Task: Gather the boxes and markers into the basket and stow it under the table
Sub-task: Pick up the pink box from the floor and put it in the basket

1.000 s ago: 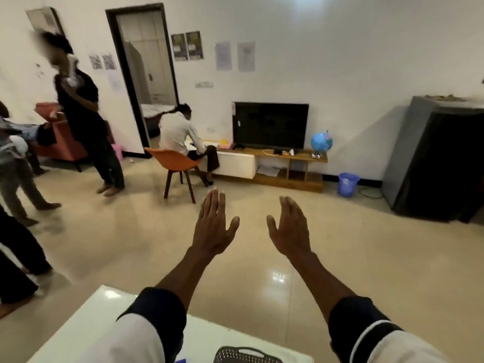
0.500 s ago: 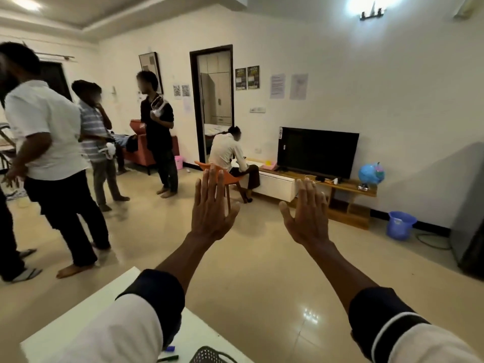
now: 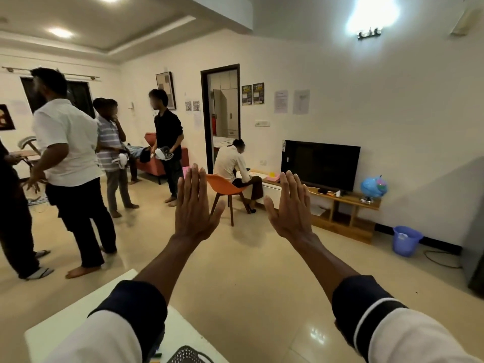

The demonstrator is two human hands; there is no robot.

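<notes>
Basket-filling had not begun, as far as I could judge: my left hand and right hand were raised side by side out over the floor, palms flat, fingers spread, gripping nothing. Only the dark basket rim showed, on the white desk at the bottom edge. Boxes were out of view, markers perhaps beside my left sleeve, so gathering and stowing all remained.

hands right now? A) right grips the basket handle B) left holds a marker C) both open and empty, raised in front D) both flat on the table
C: the left hand and right hand are held up with fingers straight and nothing in them, well above the table; only the top of the basket shows at the bottom edge, untouched.
</notes>
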